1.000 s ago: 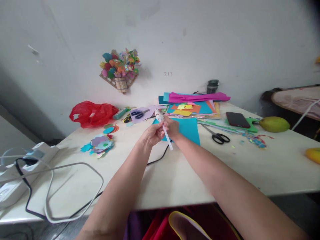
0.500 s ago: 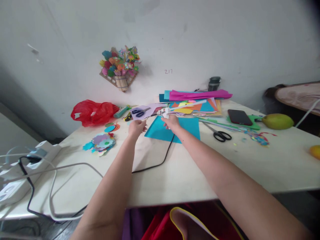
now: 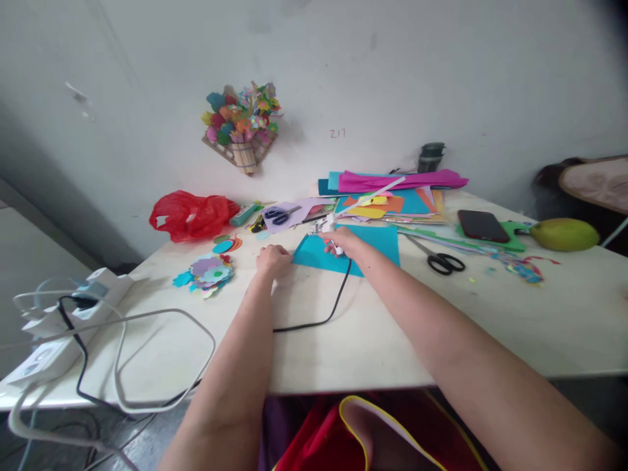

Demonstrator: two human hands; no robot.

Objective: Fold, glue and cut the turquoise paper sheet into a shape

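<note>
One glue gun (image 3: pixel 330 224), right hand (image 3: pixel 346 240) grasping | glue stick (image 3: pixel 371 197) slants far-right | blue sheet (image 3: pixel 380 237) beneath | left hand (image 3: pixel 273 259) by sheet's left edge, grip unclear

The glue gun (image 3: pixel 330 222) is smooth white plastic, its glue stick (image 3: pixel 373 196) milky and waxy-looking. Beneath, the blue sheet (image 3: pixel 377 242) looks matt. The red bag (image 3: pixel 193 217) is thin, crinkled, shiny plastic. Scissors (image 3: pixel 445 263) pair metal blades with black plastic handles. The phone (image 3: pixel 483 226) has a glossy face; the bench (image 3: pixel 338 356) looks smooth with a faint sheen.
</note>
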